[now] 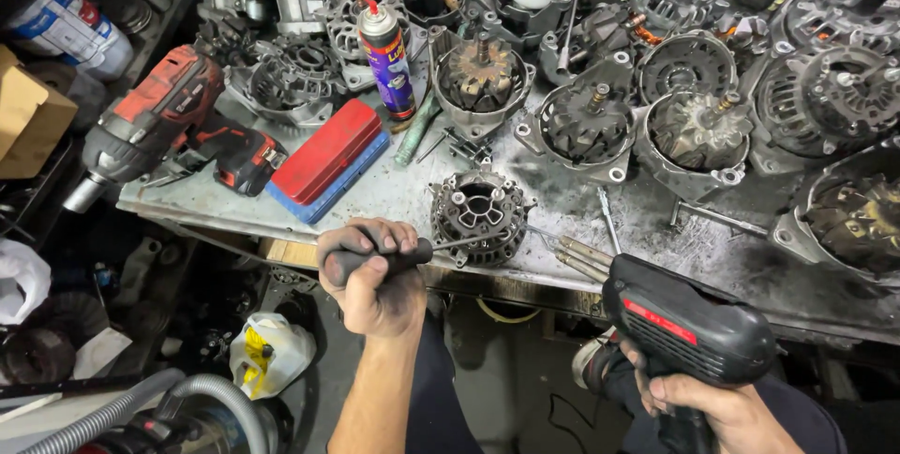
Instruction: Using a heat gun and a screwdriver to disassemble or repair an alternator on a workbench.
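My left hand [373, 280] is closed around the dark handle of a screwdriver [394, 257]. Its thin shaft points right and touches the side of a round alternator housing [481, 213] at the bench's front edge. My right hand [714, 405] grips a black power tool with a red stripe [689, 320], held low in front of the bench, right of the housing.
The metal workbench [403, 193] carries a red impact driver [155, 126], a red and blue case [328, 156], a spray can [388, 58] and several alternator parts [689, 130]. Loose metal rods [583, 257] lie by the housing. A hose [141, 412] and a plastic jug [267, 353] sit below.
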